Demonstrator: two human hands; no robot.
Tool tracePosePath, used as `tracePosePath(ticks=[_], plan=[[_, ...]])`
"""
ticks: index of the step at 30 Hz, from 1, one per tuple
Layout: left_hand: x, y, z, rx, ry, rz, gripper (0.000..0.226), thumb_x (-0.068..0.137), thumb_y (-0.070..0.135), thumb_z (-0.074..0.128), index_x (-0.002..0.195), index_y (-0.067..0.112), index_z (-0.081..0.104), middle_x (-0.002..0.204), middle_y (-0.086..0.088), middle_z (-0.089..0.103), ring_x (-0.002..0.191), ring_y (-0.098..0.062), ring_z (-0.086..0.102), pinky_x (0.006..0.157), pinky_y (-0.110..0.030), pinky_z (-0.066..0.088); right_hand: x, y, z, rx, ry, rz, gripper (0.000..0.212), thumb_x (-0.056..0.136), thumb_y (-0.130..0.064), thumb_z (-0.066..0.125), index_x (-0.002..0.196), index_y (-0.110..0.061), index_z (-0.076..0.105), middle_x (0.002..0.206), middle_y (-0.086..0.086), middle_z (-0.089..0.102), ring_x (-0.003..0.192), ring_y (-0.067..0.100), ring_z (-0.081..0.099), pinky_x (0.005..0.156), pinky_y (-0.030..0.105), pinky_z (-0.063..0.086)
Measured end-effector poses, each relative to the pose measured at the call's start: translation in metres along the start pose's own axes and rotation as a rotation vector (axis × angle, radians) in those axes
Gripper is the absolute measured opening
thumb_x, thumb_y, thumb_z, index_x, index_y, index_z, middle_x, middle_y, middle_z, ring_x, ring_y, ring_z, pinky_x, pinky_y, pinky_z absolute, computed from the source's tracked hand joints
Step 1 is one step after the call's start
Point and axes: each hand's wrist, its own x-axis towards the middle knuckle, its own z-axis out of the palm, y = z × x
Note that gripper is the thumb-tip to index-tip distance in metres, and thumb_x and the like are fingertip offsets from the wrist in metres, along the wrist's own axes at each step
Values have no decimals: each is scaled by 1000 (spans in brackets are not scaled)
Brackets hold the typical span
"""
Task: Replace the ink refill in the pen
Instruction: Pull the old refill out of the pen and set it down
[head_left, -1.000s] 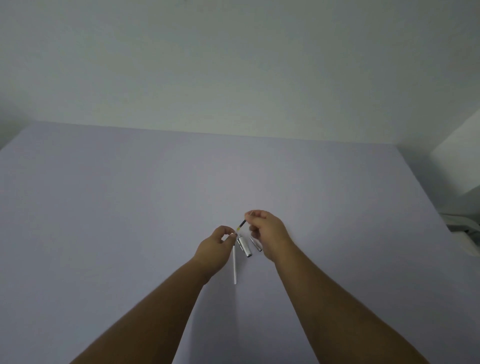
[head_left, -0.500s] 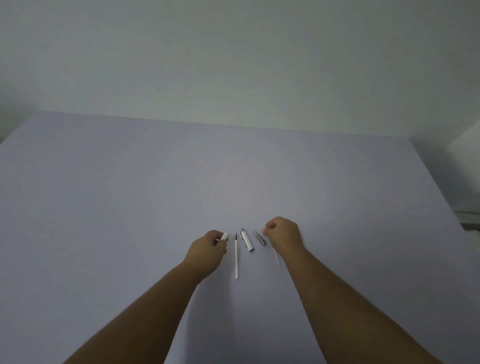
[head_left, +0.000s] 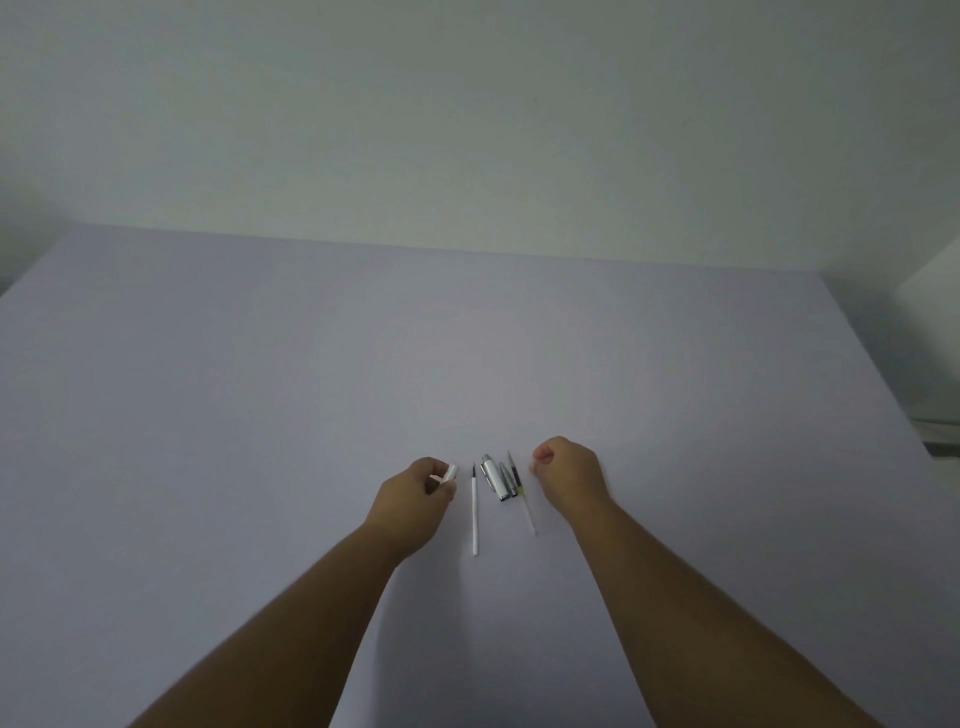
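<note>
My left hand (head_left: 415, 504) is closed around a short white pen barrel (head_left: 450, 473), whose end sticks out past my fingers. A white refill with a dark tip (head_left: 475, 512) lies on the table just right of that hand. Further right lie the silver pen cap (head_left: 493, 480) and a small grey tip piece (head_left: 507, 480). Beside them lies a thin refill (head_left: 521, 493) with a dark front, a yellow band and a clear tail. My right hand (head_left: 569, 475) is curled into a loose fist right of this refill, holding nothing.
The pale lilac table (head_left: 260, 415) stretches far ahead to a plain wall. A white object (head_left: 935, 322) stands past the table's right edge.
My right hand pulled the thin refill from the barrel, laid it on the table beside the cap and let go. My left hand kept hold of the barrel.
</note>
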Motion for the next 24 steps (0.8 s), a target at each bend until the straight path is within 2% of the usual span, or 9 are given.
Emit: tracePosePath(ticks=[4,6,8,10,12,14,17,21,24], plan=[[-3,1,-3,25,28,7,18,93,27,53,108,20,59,97,-1,64,77,-16,54,61,-24,42,-13,-17,-3,5,14,-64,18,86,-13,52,93,-8,68,101,11,70,98,28,63,83,33,51],[-4,1,-6,32,70,12,10,92,26,56,99,20,57,88,2,59,81,-18,54,68,-25,41,-24,-30,3,-6,-78,-93,14,85,-21,57,75,-15,65,88,7,68,88,26,62,76,30,49],[-6,0,-9,30,101,15,7,91,25,57,94,19,55,84,4,57,82,-18,54,73,-26,40,-35,-41,14,-175,-170,-161,23,85,-28,58,65,-19,57,81,6,65,83,28,61,68,28,42],[-8,-1,-12,28,111,14,9,91,25,58,94,17,56,84,3,58,81,-17,54,73,-26,41,-45,-48,27,-384,-183,-236,16,89,-25,55,89,-14,66,103,9,68,100,29,64,74,30,45],[-10,-2,-14,21,112,13,10,91,26,59,94,17,56,83,3,57,79,-16,53,72,-25,41,-52,-49,38,-526,-147,-292,28,90,-18,55,116,-8,62,128,9,60,118,26,58,89,33,48],[-12,-4,-16,19,114,16,9,91,25,59,94,17,56,83,3,57,79,-16,53,72,-25,40,-59,-48,46,-563,-109,-314,32,93,-13,52,124,-8,58,144,8,48,132,21,48,98,34,46],[-14,-7,-17,29,119,29,10,91,25,60,94,17,56,84,3,57,80,-16,53,72,-25,40,-66,-47,52,-489,-85,-248,30,97,-14,40,117,-8,62,141,10,53,127,23,52,95,34,47],[-15,-10,-16,30,112,39,9,90,25,61,90,17,56,76,6,54,72,-14,50,59,-20,40,-65,-52,47,-259,-79,-110,32,90,-21,48,113,-7,63,126,9,63,111,27,62,83,31,49],[-15,-11,-14,46,99,39,9,89,26,62,89,19,57,78,5,56,71,-14,51,58,-20,39,-58,-60,33,144,-2,-47,21,86,-24,54,92,-8,66,86,8,67,81,25,62,68,27,45]])
